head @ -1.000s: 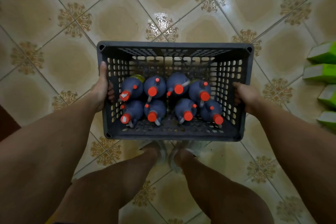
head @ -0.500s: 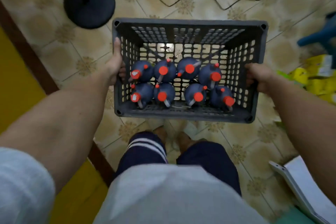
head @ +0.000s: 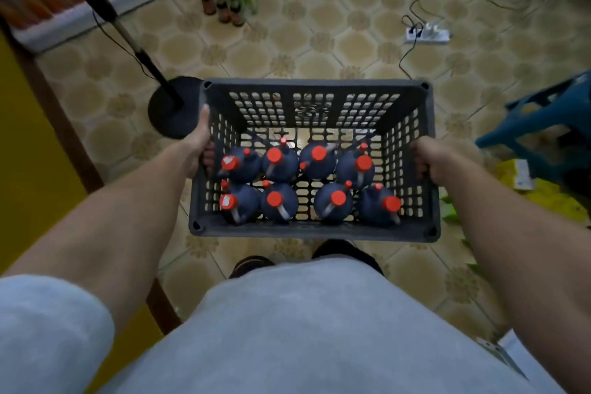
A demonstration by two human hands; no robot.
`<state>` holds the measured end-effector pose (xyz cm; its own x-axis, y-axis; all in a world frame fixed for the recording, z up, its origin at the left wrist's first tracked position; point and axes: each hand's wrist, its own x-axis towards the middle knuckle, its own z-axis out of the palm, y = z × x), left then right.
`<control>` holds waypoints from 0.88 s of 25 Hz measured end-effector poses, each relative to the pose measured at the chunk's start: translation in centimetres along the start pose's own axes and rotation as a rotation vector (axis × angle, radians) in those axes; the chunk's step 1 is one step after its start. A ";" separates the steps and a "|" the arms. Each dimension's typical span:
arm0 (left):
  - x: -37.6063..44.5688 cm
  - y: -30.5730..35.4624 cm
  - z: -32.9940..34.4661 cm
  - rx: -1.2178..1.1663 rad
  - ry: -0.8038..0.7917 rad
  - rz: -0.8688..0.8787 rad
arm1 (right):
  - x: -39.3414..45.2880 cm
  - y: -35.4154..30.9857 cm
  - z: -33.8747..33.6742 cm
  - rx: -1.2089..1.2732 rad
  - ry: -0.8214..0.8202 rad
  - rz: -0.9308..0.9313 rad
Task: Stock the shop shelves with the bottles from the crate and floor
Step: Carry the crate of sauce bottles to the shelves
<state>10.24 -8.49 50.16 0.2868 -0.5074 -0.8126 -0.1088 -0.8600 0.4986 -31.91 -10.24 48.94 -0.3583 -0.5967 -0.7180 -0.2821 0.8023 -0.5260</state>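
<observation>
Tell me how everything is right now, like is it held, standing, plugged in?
Crate: held off the floor by both sides.
Left hand: gripping the crate's left wall.
Right hand: gripping the crate's right wall.
Capped bottles: eight, upright in the crate, caps on.
Floor bottles: standing together by the shelf.
Power strip: on the floor, cable plugged in.

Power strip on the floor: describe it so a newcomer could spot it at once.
Start at the grey crate carried by the left hand and right hand, then look beyond its far right corner on the tiled floor. The power strip lies there: a small white bar with a black cable plugged in, the only white thing on that stretch of tiles.
</observation>
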 end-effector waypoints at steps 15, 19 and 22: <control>8.4 19.3 3.8 -0.017 0.008 -0.013 | 14.7 -19.1 -3.7 -0.032 -0.125 -0.003; 12.8 25.7 3.1 -0.024 -0.041 -0.003 | 17.8 -26.0 -3.1 -0.022 -0.086 -0.018; 17.0 30.9 2.0 -0.008 -0.068 0.002 | 20.7 -29.9 -1.4 -0.005 -0.068 0.027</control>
<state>9.79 -43.78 51.17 0.2213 -0.5115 -0.8303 -0.1019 -0.8589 0.5020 -32.18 -46.63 50.45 -0.3049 -0.5725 -0.7611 -0.2773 0.8179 -0.5041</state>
